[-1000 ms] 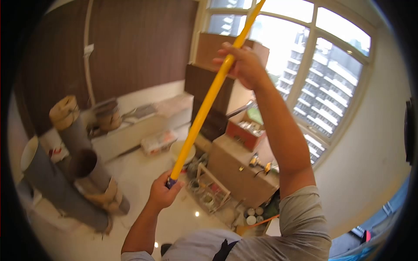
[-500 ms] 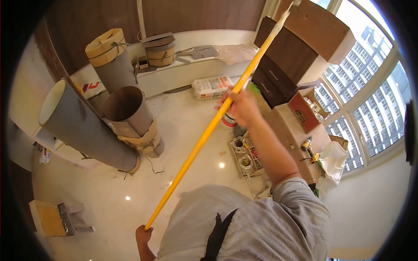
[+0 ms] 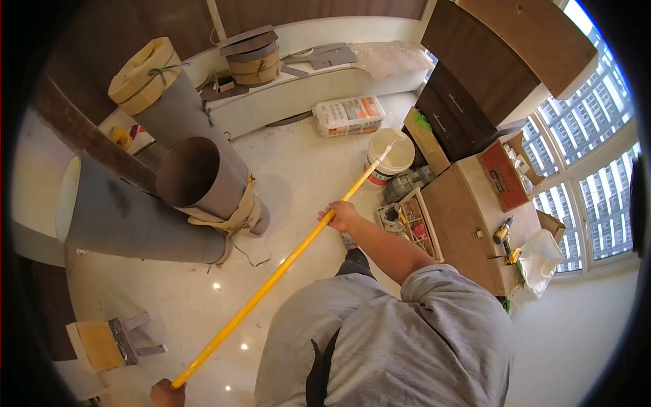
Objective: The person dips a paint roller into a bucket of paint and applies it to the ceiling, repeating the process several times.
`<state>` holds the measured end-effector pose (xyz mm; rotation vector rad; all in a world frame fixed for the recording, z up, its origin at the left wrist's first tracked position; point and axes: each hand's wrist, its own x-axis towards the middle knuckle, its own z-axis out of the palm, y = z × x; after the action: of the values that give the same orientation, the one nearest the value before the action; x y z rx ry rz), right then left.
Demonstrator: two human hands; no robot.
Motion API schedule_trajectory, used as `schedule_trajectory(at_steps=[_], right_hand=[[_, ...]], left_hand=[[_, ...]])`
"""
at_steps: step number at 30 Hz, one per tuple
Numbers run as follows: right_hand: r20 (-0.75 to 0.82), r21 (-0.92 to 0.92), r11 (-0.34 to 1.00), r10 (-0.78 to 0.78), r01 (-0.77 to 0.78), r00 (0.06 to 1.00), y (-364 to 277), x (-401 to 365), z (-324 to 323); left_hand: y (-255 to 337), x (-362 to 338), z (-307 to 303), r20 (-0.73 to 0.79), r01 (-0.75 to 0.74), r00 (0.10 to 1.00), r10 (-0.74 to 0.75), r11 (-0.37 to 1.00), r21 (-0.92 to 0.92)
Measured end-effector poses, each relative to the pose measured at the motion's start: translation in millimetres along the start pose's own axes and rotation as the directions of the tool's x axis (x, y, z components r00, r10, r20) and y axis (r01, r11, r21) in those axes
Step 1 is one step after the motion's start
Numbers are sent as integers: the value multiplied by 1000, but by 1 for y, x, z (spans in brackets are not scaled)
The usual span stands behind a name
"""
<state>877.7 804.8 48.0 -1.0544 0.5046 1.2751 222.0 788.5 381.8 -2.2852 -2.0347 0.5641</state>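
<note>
A long yellow pole (image 3: 261, 288) slants across the view from lower left to the centre right. My left hand (image 3: 168, 393) is closed round its near end, low at the left edge of the floor. Farther up, my right hand (image 3: 341, 216) wraps the pole with the arm stretched forward. The pole's whitish far tip overlaps a white bucket (image 3: 400, 150) with a red and dark label.
Large grey rolled sheets (image 3: 142, 217) stand and lean at left. A small stool (image 3: 112, 344) lies on its side. Right of me are a tool tray (image 3: 410, 227), a wooden cabinet (image 3: 464, 227) and a drill (image 3: 503, 234). A plastic-wrapped bag (image 3: 349, 117) lies by the ledge.
The pole's far end has come down from high at upper right to the bucket. Both hands moved with it, the left one farther to the left. One foot now shows below me.
</note>
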Motion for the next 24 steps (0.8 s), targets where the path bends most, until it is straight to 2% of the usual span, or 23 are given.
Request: schedule_trajectory(at_steps=[3, 6, 9, 11, 15, 17, 20, 24], right_hand=[[-64, 42, 999, 31, -29, 997, -44, 56, -14], [-119, 80, 995, 63, -54, 991, -98, 94, -26], [-202, 77, 996, 69, -54, 977, -145, 119, -40], [-242, 56, 997, 66, -54, 968, -177, 130, -45], [-203, -2, 994, 109, -111, 973, -216, 151, -56], [-176, -67, 988, 128, -142, 976, -228, 159, -58], [-172, -140, 979, 120, -145, 978, -246, 168, -57], [-42, -187, 975, 114, -120, 993, -268, 145, -45]], left_hand=[[91, 15, -82, -52, -25, 998, 30, 995, 92], [177, 34, -145, -128, -177, 972, 195, 974, 138], [232, 56, -166, -305, -336, 880, 365, 931, 144], [283, 68, -198, -278, -368, 869, 409, 911, 188], [387, 87, -255, -338, -388, 816, 470, 877, 283], [433, 94, -274, -320, -409, 801, 507, 852, 325], [459, 102, -304, -342, -415, 773, 535, 833, 365], [458, 108, -344, -371, -399, 765, 527, 839, 370]])
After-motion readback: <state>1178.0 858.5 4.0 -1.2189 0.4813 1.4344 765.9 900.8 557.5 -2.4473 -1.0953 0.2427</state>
